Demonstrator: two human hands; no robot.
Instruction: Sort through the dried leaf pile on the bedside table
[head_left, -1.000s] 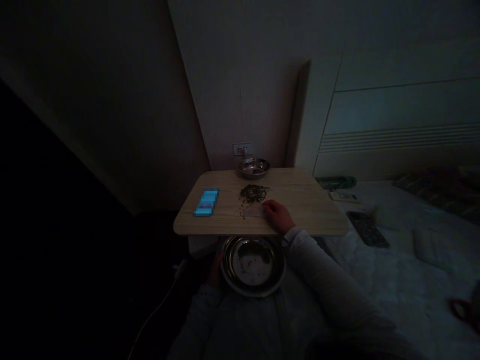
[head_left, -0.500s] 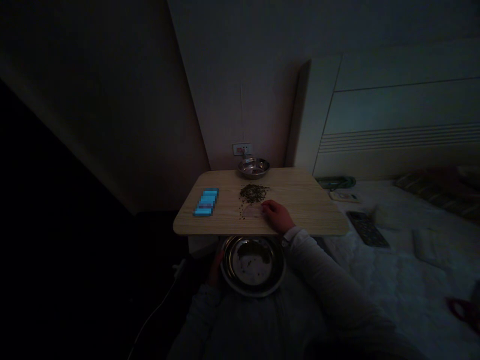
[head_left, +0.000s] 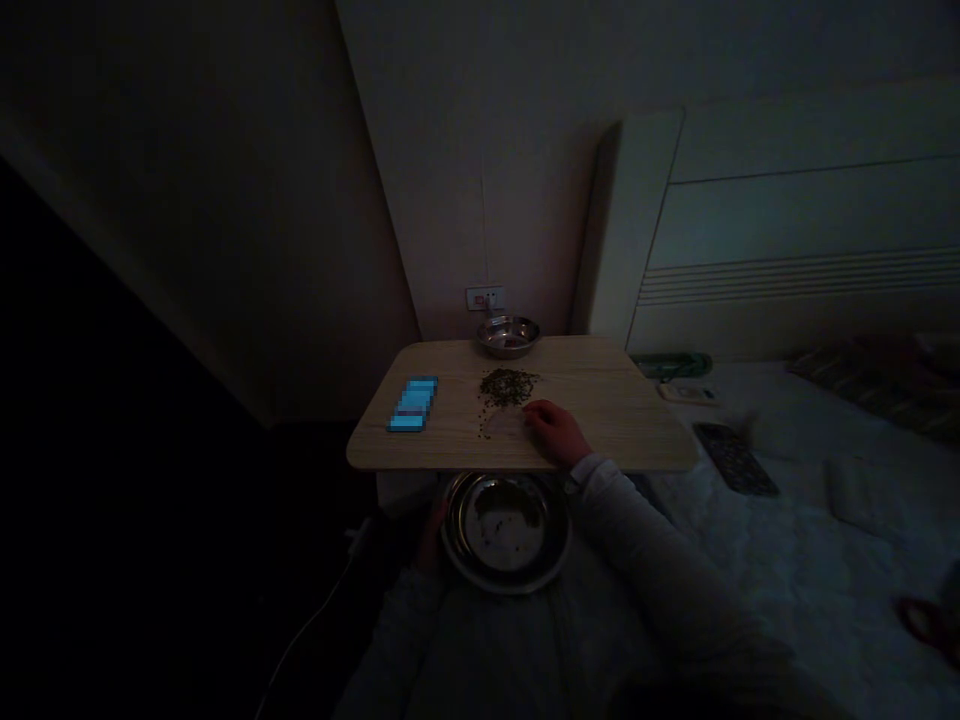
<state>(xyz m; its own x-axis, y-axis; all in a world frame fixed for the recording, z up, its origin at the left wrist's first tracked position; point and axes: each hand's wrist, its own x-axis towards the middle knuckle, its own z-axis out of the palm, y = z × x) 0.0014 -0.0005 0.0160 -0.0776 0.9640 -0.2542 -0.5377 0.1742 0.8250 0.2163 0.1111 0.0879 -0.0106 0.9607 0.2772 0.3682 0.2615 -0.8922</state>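
Observation:
My right hand rests low over the wooden table, its fingers closed at the edge of a pale, see-through flat piece whose kind I cannot make out. Just beyond lies a pile of small dark green grains, with several strays to the left of the flat piece. Under the table's front edge, my left hand grips the left rim of a wide metal basin; its fingers are mostly lost in shadow. Some dark grains lie inside the basin.
A smaller metal bowl stands at the table's back edge, below a wall socket. A lit phone lies on the left. The bed at right bears a dark patterned flat object and a remote-like white item.
The picture has become slightly darker. Both hands, the basin and the grain pile stay nearly where they were.

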